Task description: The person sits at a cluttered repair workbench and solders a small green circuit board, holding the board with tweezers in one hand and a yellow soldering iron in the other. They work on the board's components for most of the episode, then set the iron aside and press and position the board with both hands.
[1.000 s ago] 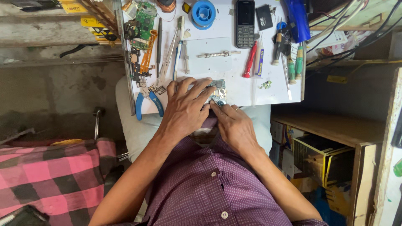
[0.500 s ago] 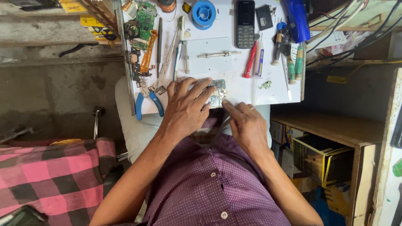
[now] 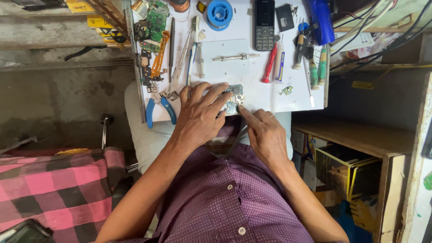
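Small circuit board (image 3: 233, 100) lies on the white desk (image 3: 297, 96), near its front edge, about mid-width. Left hand (image 3: 201, 114) rests on the desk just left of the board – fingers spread, fingertips touching the board's left side and pressing it flat, not pinching. Right hand (image 3: 264, 132) sits below and right of the board, at the desk's front edge – index finger stretched out, its tip touching the board's lower right corner, other fingers curled under. Can't tell if it grips anything; a thin dark tool (image 3: 237, 137) runs down from beside the right hand over the purple shirt (image 3: 225, 198).

Blue-handled pliers (image 3: 159, 110) lie at the desk's front left corner, just left of the left hand. Tweezers (image 3: 182, 58) and a green board (image 3: 155, 20) lie along the left edge. Solder spool (image 3: 219, 13) and a keypad phone (image 3: 264, 24) sit by the far edge. Red screwdriver (image 3: 269, 67) lies right of centre, well apart from the circuit board. More screwdrivers (image 3: 315, 67) crowd the right edge.
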Tool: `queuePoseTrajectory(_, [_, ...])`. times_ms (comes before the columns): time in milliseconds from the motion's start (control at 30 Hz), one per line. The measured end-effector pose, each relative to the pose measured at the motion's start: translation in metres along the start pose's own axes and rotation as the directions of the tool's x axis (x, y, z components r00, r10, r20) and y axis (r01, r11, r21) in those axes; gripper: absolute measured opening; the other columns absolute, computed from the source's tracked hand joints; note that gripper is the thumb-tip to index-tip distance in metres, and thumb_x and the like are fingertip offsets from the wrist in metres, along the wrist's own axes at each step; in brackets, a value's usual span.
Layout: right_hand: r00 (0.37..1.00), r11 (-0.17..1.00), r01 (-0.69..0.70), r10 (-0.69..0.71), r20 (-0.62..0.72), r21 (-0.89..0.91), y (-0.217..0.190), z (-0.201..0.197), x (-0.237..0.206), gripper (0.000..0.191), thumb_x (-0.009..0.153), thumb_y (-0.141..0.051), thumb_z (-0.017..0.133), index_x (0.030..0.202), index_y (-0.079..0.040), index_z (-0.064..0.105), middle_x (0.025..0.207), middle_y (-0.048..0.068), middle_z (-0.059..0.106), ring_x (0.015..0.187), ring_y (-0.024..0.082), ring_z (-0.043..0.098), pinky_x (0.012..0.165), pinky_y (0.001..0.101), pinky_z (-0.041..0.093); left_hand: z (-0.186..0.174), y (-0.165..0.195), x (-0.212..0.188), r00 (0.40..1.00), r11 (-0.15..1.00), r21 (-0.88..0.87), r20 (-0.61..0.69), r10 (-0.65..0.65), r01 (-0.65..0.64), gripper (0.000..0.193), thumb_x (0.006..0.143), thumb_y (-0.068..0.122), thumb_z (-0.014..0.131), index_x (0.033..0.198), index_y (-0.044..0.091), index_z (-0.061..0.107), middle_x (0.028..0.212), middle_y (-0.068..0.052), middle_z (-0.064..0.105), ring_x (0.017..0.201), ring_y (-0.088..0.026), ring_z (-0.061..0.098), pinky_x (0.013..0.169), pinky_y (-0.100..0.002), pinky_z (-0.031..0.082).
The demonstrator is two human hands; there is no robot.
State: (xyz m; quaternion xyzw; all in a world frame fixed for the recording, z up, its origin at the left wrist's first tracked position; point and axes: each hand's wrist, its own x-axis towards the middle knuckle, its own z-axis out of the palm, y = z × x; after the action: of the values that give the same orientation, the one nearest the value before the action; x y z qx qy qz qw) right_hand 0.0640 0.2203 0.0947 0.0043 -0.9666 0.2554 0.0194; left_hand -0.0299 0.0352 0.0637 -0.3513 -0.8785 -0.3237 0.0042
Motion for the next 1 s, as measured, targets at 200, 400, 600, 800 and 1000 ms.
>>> queuePoseTrajectory(200, [0.993,0.978,-0.019,0.043,-0.112,0.207,-0.001,0.009,0.002,0.039,0.092,0.002,0.07,0.13,-0.006,0.068,0.091,0.009,0.068,0.076,0.023,0.062,0.069,0.0373,0.05,0.0,0.0,0.0,1.0,1.0,0.003,0.005,0.002,-0.002,0.048,0.081,0.018,0.077,0.127,0.008,0.071,0.141,-0.003,0.062,0.125,-0.026,0.051,0.105,-0.052,0.033])
queuePoseTrajectory(400, [0.996,0.995,0.033,-0.025,-0.091,0.09,-0.001,0.023,0.004,0.042,0.087,0.003,0.071,0.129,-0.007,0.07,0.089,0.009,0.065,0.08,0.026,0.059,0.072,0.0385,0.051,0.001,-0.001,-0.001,1.0,1.0,0.009,0.008,0.0,0.0,0.048,0.081,0.018,0.078,0.128,0.008,0.071,0.142,-0.002,0.062,0.126,-0.026,0.051,0.106,-0.051,0.033])
queuePoseTrajectory(600, [0.99,0.982,0.141,-0.142,0.0,-0.126,-0.007,0.027,0.004,0.049,0.082,0.0,0.069,0.131,-0.004,0.068,0.103,0.009,0.068,0.084,0.029,0.06,0.073,0.0401,0.053,0.003,0.0,0.0,1.0,1.0,0.005,0.0,0.0,0.0,0.049,0.081,0.021,0.078,0.128,0.009,0.071,0.141,-0.003,0.061,0.125,-0.027,0.05,0.106,-0.052,0.033])
queuePoseTrajectory(800, [0.995,0.995,0.097,-0.097,0.022,-0.002,-0.004,0.012,0.0,0.046,0.087,0.0,0.068,0.133,-0.007,0.067,0.097,0.009,0.065,0.085,0.029,0.061,0.072,0.0408,0.052,0.003,-0.002,-0.001,1.0,1.0,-0.006,0.011,-0.003,0.003,0.048,0.082,0.019,0.077,0.128,0.009,0.071,0.142,-0.003,0.062,0.125,-0.027,0.05,0.106,-0.052,0.033])
queuePoseTrajectory(1000, [0.996,0.991,0.011,-0.023,0.089,0.13,-0.008,0.017,0.0,0.049,0.088,0.003,0.064,0.136,-0.006,0.065,0.087,0.013,0.058,0.082,0.031,0.06,0.072,0.0434,0.05,0.004,0.0,-0.001,1.0,1.0,0.012,-0.005,-0.006,0.006,0.045,0.085,0.02,0.077,0.128,0.009,0.071,0.142,-0.002,0.061,0.127,-0.026,0.051,0.107,-0.052,0.033])
